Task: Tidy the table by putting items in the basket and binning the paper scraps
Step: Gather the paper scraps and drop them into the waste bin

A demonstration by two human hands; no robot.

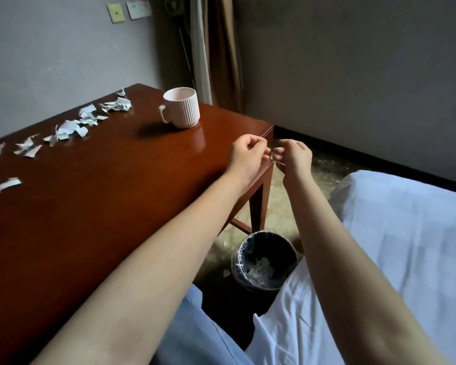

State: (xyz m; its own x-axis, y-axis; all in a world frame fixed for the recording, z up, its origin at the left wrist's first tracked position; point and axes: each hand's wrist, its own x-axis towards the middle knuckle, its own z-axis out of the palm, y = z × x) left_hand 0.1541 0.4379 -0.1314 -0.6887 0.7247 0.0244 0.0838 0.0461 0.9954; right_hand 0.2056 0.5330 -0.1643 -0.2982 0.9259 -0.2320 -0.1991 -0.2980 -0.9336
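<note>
Our torn white paper scraps [69,130] lie on the glossy red-brown wooden table [90,212] in a loose trail. Its long axis runs from the left edge toward the far right, ending just left of the pale pink ribbed mug [183,108], whose handle turns left toward them. One stray strip [8,184] lies apart, nearer us. Our left hand [248,158] and right hand [294,159] meet over the table's right edge, fingers curled, tips almost touching; we cannot tell whether they pinch anything. Below, on the floor between the table leg and the white-sheeted bed [406,233], stands a round black bin with a clear liner [267,233], scraps inside.
</note>
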